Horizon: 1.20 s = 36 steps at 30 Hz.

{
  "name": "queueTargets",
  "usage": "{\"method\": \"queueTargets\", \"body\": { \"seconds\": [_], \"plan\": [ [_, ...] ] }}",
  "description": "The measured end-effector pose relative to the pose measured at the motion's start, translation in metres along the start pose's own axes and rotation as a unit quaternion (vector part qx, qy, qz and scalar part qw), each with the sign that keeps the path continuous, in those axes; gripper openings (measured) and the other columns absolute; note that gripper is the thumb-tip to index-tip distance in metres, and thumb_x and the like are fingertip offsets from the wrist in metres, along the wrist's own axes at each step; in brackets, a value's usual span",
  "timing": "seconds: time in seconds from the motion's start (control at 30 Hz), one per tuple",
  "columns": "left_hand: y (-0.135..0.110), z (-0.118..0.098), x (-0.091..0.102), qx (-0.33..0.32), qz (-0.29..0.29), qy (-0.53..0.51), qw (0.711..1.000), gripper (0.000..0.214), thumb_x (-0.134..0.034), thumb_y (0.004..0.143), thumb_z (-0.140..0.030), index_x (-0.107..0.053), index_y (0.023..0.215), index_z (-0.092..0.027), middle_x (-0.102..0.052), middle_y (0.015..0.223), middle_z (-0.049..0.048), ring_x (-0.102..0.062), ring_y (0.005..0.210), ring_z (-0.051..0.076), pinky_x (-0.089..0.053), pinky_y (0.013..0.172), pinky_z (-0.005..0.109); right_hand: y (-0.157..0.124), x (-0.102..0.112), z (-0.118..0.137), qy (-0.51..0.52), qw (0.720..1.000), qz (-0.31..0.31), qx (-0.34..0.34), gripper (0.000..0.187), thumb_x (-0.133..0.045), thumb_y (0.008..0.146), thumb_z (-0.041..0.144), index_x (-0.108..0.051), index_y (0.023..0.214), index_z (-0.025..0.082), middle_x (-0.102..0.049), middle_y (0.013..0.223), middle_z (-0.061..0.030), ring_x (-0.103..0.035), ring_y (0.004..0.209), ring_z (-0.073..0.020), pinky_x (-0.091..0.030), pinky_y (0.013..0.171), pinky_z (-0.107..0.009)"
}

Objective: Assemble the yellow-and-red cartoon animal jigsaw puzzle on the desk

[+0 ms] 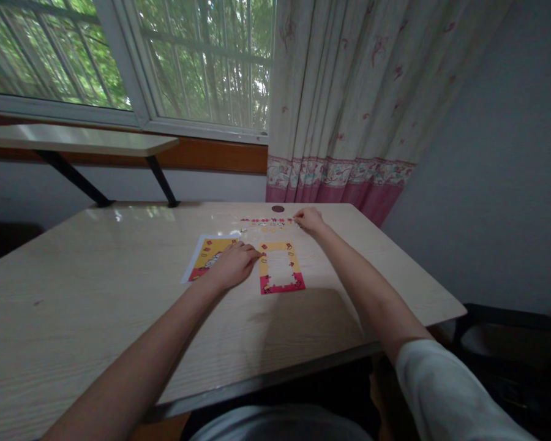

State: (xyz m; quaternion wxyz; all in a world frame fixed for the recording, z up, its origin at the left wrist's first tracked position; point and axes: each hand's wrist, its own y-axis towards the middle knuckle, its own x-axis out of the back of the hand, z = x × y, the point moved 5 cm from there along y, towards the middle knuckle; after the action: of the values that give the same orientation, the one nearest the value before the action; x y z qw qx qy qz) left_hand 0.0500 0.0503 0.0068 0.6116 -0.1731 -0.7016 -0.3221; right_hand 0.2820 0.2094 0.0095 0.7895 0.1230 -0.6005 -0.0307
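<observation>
A jigsaw puzzle border (282, 289), yellow above and red below with a pale middle, lies flat on the table. The fingers of my left hand (237, 263) are closed at its left edge, touching it. Beneath that hand lies a yellow and red picture sheet (201, 260) with a white margin, partly covered. Farther back, my right hand (309, 219) is pinched at the right end of a row of small red puzzle pieces (261, 220). What sits between those fingertips is too small to see clearly, but it appears to be a puzzle piece. Lighter pieces (270, 229) lie just in front of the row.
A dark round disc (278, 209) is set near the back edge of the pale wooden table (119, 306). At the back left, a raised shelf (82, 139) stands on black legs. A curtain (335, 110) hangs behind the table, beside a barred window (202, 61).
</observation>
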Motion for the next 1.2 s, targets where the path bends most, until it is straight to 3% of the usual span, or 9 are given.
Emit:
{"method": "queueTargets", "body": {
  "seconds": [0.3, 0.5, 0.6, 0.77, 0.83, 0.93, 1.1, 1.2],
  "plan": [
    [-0.001, -0.001, 0.001, 0.003, 0.005, 0.005, 1.0, 0.034, -0.039, 0.089, -0.019, -0.065, 0.109, -0.018, -0.066, 0.099, 0.0101, -0.054, 0.093, 0.024, -0.04, 0.083, 0.036, -0.004, -0.009, 0.014, -0.001, 0.997, 0.058, 0.043, 0.021, -0.067, 0.074, 0.034, -0.073, 0.093, 0.025, -0.07, 0.099, -0.0042, -0.06, 0.097, -0.0217, -0.042, 0.082, -0.03],
    [-0.001, 0.0, 0.001, 0.005, 0.005, 0.006, 1.0, 0.034, -0.039, 0.089, -0.019, -0.065, 0.109, -0.019, -0.067, 0.1, 0.0094, -0.054, 0.094, 0.025, -0.04, 0.082, 0.038, -0.003, -0.01, 0.012, 0.033, 0.992, 0.108, 0.053, 0.009, -0.072, 0.065, 0.024, -0.072, 0.073, 0.018, -0.07, 0.073, -0.0027, -0.061, 0.072, -0.0158, -0.042, 0.068, -0.023],
    [0.0, 0.0, 0.001, 0.006, 0.004, -0.003, 1.0, 0.033, -0.039, 0.087, -0.018, -0.066, 0.108, -0.017, -0.067, 0.101, 0.0101, -0.054, 0.094, 0.026, -0.041, 0.083, 0.039, -0.011, -0.006, 0.015, 0.061, 0.992, 0.089, 0.067, 0.009, -0.07, 0.066, 0.02, -0.07, 0.074, 0.017, -0.068, 0.073, -0.0024, -0.058, 0.069, -0.0138, -0.04, 0.065, -0.022],
    [0.001, 0.003, 0.0, 0.016, 0.001, -0.015, 1.0, 0.034, -0.04, 0.086, -0.017, -0.067, 0.107, -0.018, -0.067, 0.102, 0.0098, -0.056, 0.096, 0.026, -0.042, 0.085, 0.04, -0.046, 0.006, 0.022, 0.147, 0.984, 0.038, 0.09, 0.02, -0.06, 0.076, 0.024, -0.066, 0.093, 0.014, -0.067, 0.08, -0.0029, -0.055, 0.067, -0.0109, -0.039, 0.059, -0.02],
    [0.002, 0.005, -0.001, 0.019, -0.004, -0.02, 1.0, 0.034, -0.04, 0.085, -0.017, -0.068, 0.106, -0.019, -0.068, 0.1, 0.0095, -0.056, 0.097, 0.025, -0.042, 0.087, 0.039, -0.064, 0.009, 0.026, 0.264, 0.957, 0.023, 0.116, 0.019, -0.057, 0.078, 0.024, -0.067, 0.09, 0.013, -0.067, 0.082, -0.0044, -0.055, 0.069, -0.0113, -0.04, 0.06, -0.021],
    [0.003, 0.006, 0.001, 0.026, -0.016, -0.033, 0.999, 0.034, -0.042, 0.083, -0.016, -0.069, 0.103, -0.019, -0.068, 0.099, 0.0091, -0.057, 0.096, 0.024, -0.042, 0.087, 0.038, -0.086, 0.004, 0.032, 0.387, 0.912, 0.056, 0.127, 0.021, -0.057, 0.078, 0.028, -0.068, 0.086, 0.013, -0.066, 0.077, -0.004, -0.054, 0.065, -0.0108, -0.04, 0.058, -0.022],
    [0.006, 0.0, 0.009, 0.061, -0.051, -0.099, 0.992, 0.033, -0.042, 0.081, -0.017, -0.072, 0.095, -0.018, -0.07, 0.095, 0.0093, -0.06, 0.089, 0.022, -0.043, 0.085, 0.035, -0.111, -0.009, 0.053, 0.51, 0.837, 0.168, 0.107, 0.035, -0.072, 0.065, 0.031, -0.064, 0.093, 0.012, -0.063, 0.066, -0.0007, -0.055, 0.057, -0.0096, -0.041, 0.055, -0.021],
    [0.008, -0.002, 0.009, 0.11, -0.074, -0.183, 0.974, 0.029, -0.046, 0.079, -0.02, -0.073, 0.091, -0.017, -0.07, 0.092, 0.0083, -0.06, 0.085, 0.021, -0.044, 0.081, 0.032, -0.121, -0.012, 0.068, 0.537, 0.811, 0.214, 0.09, 0.038, -0.077, 0.059, 0.031, -0.061, 0.088, 0.013, -0.062, 0.06, 0.0014, -0.053, 0.051, -0.0082, -0.038, 0.051, -0.02]
  ]
}}
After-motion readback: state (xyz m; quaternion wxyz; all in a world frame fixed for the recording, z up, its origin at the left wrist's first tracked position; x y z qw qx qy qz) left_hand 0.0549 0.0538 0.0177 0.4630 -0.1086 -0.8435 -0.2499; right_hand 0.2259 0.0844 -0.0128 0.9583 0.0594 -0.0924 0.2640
